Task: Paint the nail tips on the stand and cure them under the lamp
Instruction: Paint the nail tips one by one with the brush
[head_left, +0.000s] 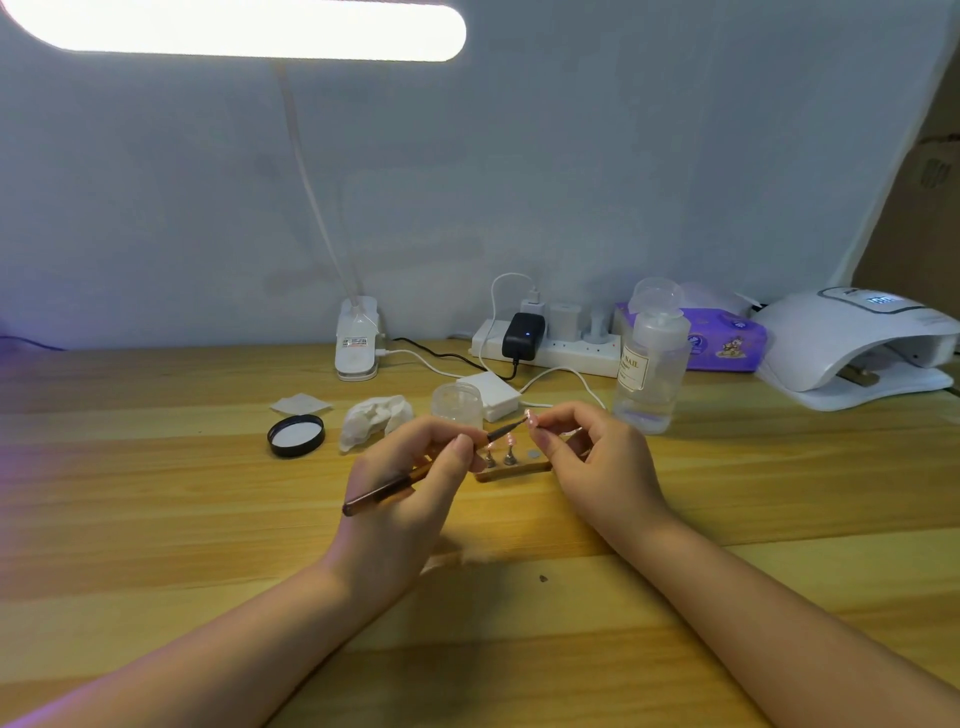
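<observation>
From the head view, the left hand (415, 467) grips a thin brush (431, 467) that slants up and to the right, its tip almost touching a pink nail tip (530, 417). The right hand (587, 447) pinches that nail tip on its little holder, lifted just above the wooden stand (514, 472). Two more tips (500, 448) stand on it, right below the brush. The white curing lamp (857, 348) sits far right, with a clear bottle (649, 364) between it and the hands. An open jar (457, 405) waits just behind.

bare forearms, no sleeves; short unpainted fingernails.
</observation>
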